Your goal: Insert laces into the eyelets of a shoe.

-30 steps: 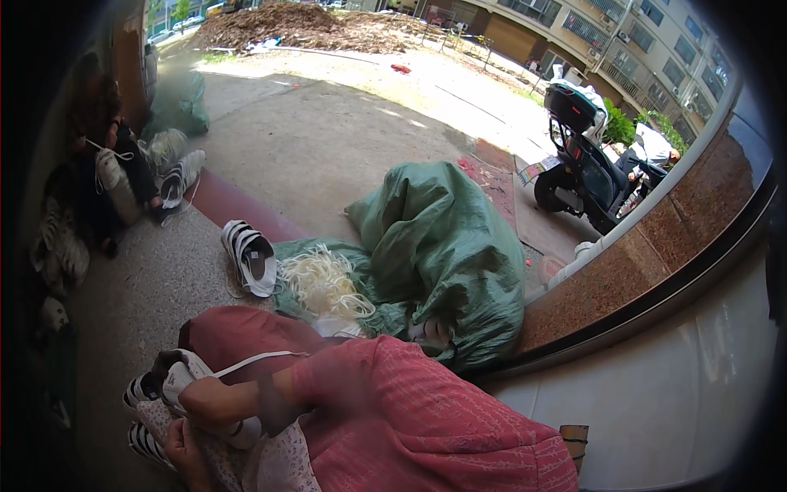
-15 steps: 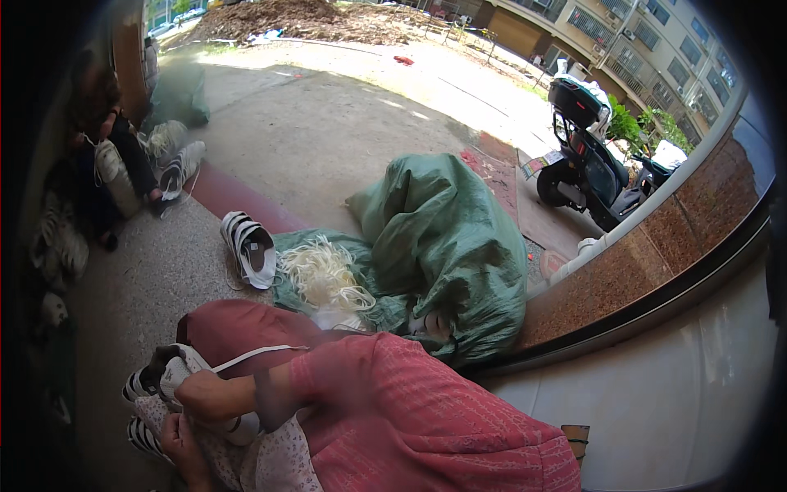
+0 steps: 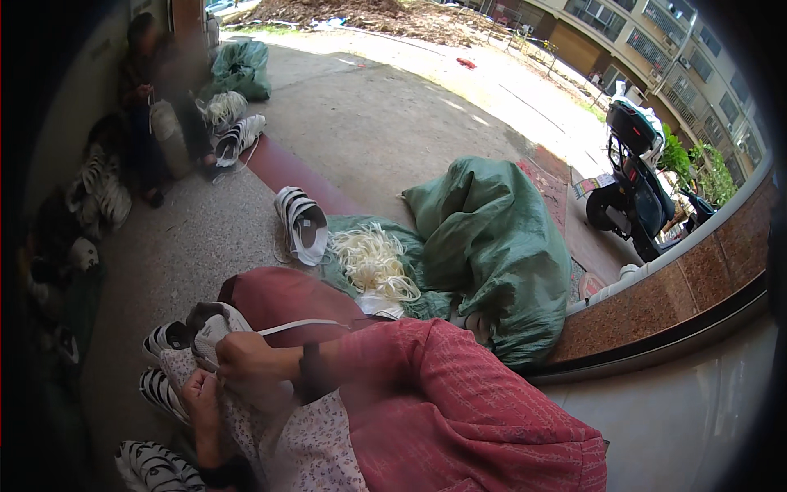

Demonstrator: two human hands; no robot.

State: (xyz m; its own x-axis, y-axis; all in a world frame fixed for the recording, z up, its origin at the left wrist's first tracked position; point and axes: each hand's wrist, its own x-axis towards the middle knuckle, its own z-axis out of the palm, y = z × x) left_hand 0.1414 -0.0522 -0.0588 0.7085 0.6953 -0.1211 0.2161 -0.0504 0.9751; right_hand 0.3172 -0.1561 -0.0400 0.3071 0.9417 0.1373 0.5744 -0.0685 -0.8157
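A white sneaker (image 3: 215, 326) with a grey lining lies across my lap. A white shoelace (image 3: 303, 325) trails from it over my dark red-clad leg. My right hand (image 3: 247, 358), with a dark band at the wrist, is closed over the shoe's near side, fingers pinching the lace. Just below and left, my left hand (image 3: 202, 395) is closed too, thumb and fingertips pressed together, meeting the right fingertips at a thin pale strand of lace. Their grip is partly hidden. Black-and-white striped sneakers (image 3: 164, 392) sit beyond my left hand, beside my floral apron (image 3: 307, 439).
A loose heap of white laces (image 3: 373, 261) rests on green sacking, beside a bulging green sack (image 3: 500, 246). One striped sneaker (image 3: 302, 225) stands left of it. Another person (image 3: 164, 102) sits at the far left among shoes. A scooter (image 3: 639, 172) is parked outside.
The view has swung left and down, so everything sits further right in the picture. My right hand has drawn in against the left fingertips; the shoe stays in my lap.
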